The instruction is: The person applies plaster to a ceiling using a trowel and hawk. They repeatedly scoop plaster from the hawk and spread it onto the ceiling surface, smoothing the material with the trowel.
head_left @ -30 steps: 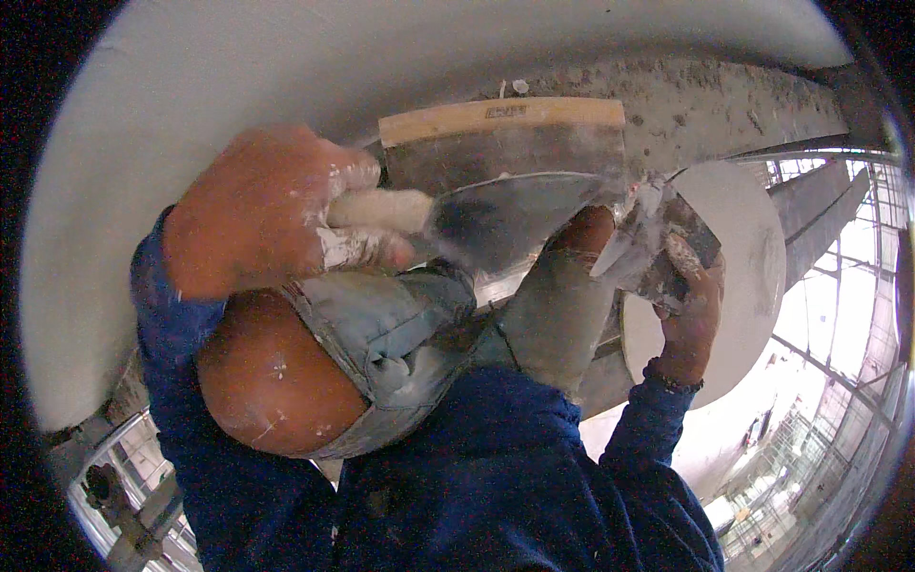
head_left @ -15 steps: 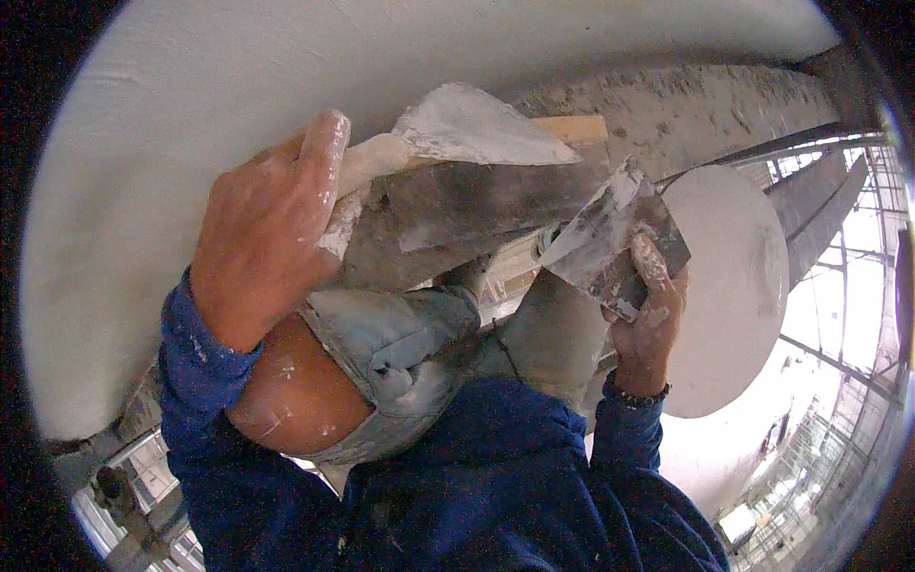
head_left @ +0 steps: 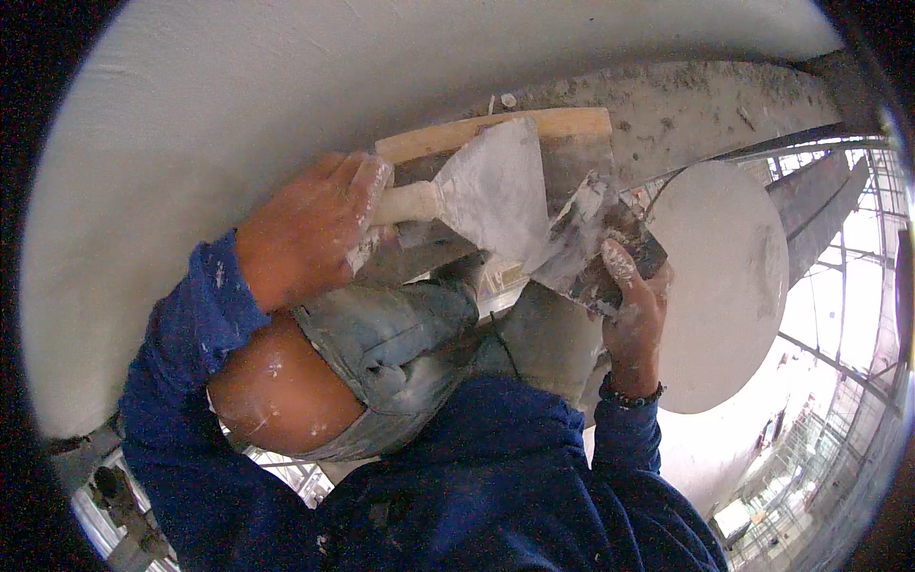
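My left hand (head_left: 310, 229) is closed on the pale handle of a putty knife (head_left: 486, 186), whose wide metal blade is coated with white paste and reaches toward my right hand. My right hand (head_left: 634, 305), thumb on top, grips a smaller square metal scraper (head_left: 596, 253) smeared with white paste; the two blades meet or nearly meet, I cannot tell which. Behind them lies a wide metal blade with a pale wooden strip (head_left: 572, 121), on a dusty ledge.
A pale curved wall (head_left: 191, 114) arches over the far side, with the dusty ledge (head_left: 715, 100) along it. A round white disc (head_left: 724, 276) is at my right. My legs (head_left: 381, 353) are bent beneath my hands. Bright scaffold framework (head_left: 853, 267) shows at the right rim.
Since half a second ago my left hand has moved rightward and down, bringing the putty knife's blade from the upper middle onto the scraper. Earlier that blade was tilted and darker-faced.
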`<state>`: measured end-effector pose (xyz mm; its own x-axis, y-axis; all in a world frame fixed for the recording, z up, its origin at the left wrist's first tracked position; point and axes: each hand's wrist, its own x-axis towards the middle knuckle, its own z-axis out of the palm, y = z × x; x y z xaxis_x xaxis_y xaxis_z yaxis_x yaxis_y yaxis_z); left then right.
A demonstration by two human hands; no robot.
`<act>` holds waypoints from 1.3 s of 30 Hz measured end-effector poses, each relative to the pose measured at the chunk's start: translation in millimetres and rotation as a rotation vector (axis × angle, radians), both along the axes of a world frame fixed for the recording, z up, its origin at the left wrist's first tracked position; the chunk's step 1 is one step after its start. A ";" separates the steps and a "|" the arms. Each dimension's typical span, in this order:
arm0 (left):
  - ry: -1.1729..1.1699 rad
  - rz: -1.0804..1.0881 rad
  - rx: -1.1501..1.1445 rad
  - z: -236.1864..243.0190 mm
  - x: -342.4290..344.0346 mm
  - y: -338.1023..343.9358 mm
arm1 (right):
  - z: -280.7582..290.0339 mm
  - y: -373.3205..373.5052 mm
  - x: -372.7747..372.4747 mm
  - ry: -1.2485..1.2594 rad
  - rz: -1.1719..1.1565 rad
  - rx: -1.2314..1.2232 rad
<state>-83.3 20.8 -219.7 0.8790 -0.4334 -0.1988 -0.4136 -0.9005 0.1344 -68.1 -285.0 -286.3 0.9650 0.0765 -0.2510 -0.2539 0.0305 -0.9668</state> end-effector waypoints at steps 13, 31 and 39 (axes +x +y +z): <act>0.421 0.167 0.088 -35.7 19.9 0.9 | -31.7 -8.5 -7.1 0.112 0.095 -0.263; 0.289 0.116 0.016 -67.8 0.4 24.3 | -48.4 7.7 -12.8 -0.072 0.104 -0.529; 0.266 0.096 -0.032 -60.0 -0.5 28.9 | -19.1 20.4 -10.3 0.130 0.116 -0.266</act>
<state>-83.8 49.7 -279.7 0.8351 -0.3608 -0.4152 -0.2734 -0.9273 0.2557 -78.3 -264.6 -305.4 0.9121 0.0993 -0.3978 -0.3630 -0.2553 -0.8961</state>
